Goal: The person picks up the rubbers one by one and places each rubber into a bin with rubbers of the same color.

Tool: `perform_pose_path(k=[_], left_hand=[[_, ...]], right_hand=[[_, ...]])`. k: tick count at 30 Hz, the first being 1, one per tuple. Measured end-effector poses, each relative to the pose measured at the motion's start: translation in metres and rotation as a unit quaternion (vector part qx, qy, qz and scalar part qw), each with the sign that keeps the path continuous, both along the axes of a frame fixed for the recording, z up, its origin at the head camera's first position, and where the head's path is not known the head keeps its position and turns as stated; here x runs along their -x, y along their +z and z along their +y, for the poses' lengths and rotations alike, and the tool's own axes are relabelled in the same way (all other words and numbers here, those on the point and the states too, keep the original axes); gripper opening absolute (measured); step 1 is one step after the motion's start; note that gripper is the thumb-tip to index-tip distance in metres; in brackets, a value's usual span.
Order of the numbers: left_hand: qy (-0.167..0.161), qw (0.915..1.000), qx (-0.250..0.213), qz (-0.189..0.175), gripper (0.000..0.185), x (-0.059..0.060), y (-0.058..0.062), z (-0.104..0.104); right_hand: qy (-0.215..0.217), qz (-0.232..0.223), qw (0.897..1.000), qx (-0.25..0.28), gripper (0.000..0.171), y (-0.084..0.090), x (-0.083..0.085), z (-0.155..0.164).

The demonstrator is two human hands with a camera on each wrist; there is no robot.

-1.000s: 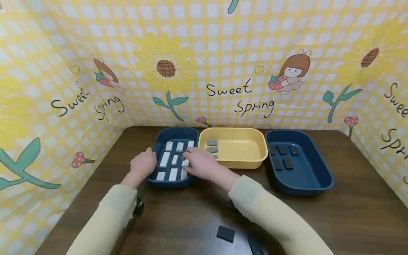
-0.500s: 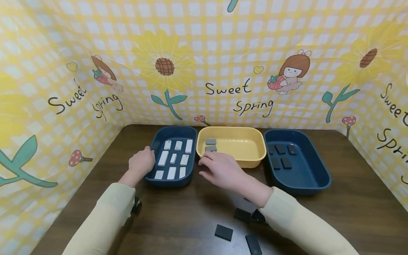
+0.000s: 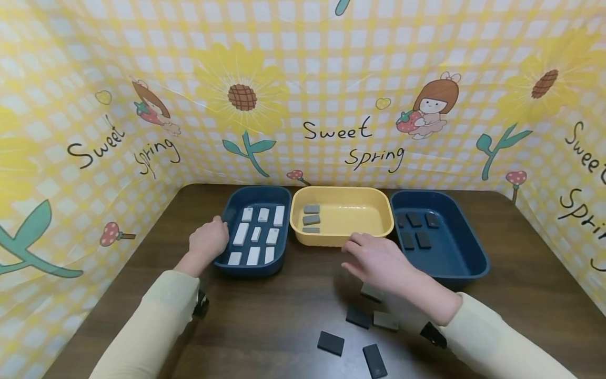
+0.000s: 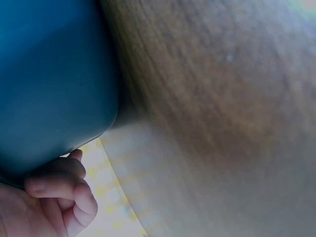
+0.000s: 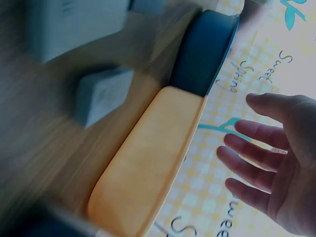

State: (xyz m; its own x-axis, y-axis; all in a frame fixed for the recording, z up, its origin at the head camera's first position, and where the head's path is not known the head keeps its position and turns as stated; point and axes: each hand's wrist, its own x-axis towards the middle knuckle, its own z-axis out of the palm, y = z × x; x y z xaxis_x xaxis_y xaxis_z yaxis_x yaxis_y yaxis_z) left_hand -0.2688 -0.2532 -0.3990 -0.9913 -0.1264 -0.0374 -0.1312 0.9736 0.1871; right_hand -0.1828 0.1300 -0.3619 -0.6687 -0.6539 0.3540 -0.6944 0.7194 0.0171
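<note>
My left hand (image 3: 210,237) holds the left rim of the left blue tray (image 3: 246,269), which carries several white tiles (image 3: 255,231). In the left wrist view its fingers (image 4: 59,192) curl against the tray's outer wall (image 4: 49,89). My right hand (image 3: 352,255) hovers open and holds nothing, in front of the yellow tray (image 3: 341,239) and above loose tiles on the table. Its spread fingers (image 5: 266,158) show in the right wrist view, with a grey tile (image 5: 103,94) below. Three grey tiles (image 3: 311,219) lie in the yellow tray.
A second blue tray (image 3: 445,271) at the right holds several dark tiles (image 3: 416,229). Several dark and grey tiles (image 3: 358,317) lie loose on the brown table (image 3: 274,316) near its front edge. Patterned yellow cloth walls (image 3: 331,105) enclose three sides.
My right hand has left the left blue tray and swept right and toward me, past the yellow tray, to above the loose tiles. My left hand has stayed on the tray rim.
</note>
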Motion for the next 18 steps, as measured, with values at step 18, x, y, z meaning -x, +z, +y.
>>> perform_pose_path(k=[18], left_hand=[[0.008,0.9999,0.0,-0.013,0.045,0.002,0.001,0.001]], right_hand=[[-0.073,-0.19,0.974,-0.098,0.026,-0.028,-0.017,0.028]])
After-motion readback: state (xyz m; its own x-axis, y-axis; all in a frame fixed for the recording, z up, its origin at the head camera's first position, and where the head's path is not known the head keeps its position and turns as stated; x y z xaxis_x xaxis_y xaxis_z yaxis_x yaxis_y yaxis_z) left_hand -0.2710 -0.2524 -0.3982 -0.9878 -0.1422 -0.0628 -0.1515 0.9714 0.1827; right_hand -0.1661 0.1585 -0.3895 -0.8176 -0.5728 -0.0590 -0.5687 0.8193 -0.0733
